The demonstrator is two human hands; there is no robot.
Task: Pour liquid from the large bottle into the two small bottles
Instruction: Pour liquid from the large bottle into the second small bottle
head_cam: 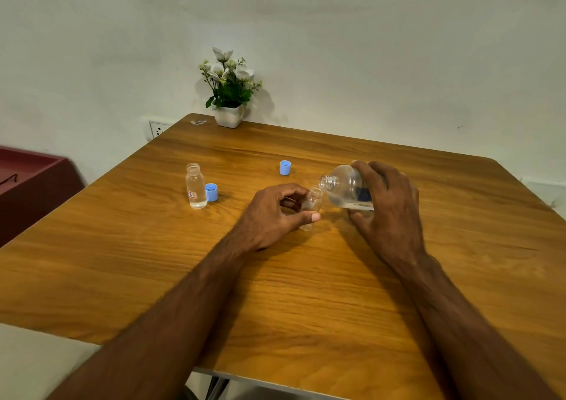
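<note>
Right hand [387, 203]: gripping the large bottle [346, 190], tilting its open mouth toward the left.
Left hand [275, 213]: holding the small bottle [312, 206] under that mouth, near the table [306, 292] centre.
Other small bottle [195, 187]: standing upright at far left, beside a blue cap [211, 192].
Second blue cap [285, 167]: lying farther back.

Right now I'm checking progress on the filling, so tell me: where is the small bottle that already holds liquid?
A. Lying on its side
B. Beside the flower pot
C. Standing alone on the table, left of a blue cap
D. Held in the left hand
C: the filled small bottle stands upright on the table beside a blue cap, away from both hands.
</note>
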